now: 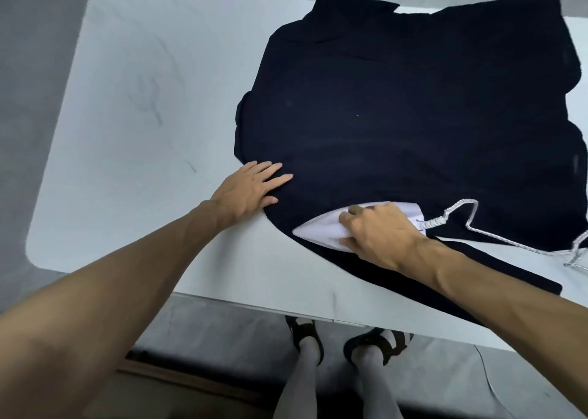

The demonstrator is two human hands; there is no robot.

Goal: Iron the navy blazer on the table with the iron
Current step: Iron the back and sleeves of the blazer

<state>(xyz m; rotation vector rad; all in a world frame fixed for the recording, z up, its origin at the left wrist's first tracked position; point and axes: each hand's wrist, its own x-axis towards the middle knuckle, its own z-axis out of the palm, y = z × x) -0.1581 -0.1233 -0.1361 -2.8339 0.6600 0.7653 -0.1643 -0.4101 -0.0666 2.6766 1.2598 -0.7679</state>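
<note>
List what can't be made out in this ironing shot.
- Iron handle and controls: head view, covered by the right hand.
- Blazer right side: cut off by the picture's right edge.
- Cord end: runs out past the right edge.
- Blazer edge under the left hand: hidden by the palm.
- Table far right: cut off.

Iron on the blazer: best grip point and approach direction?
Grip the iron by its top handle, from above and from the cord end. It lies soleplate-down on the navy blazer, its nose pointing left and its cord leaving on the right. The right hand already wraps the handle this way, so the handle is mostly hidden. The left hand lies flat on the fabric edge.
</note>
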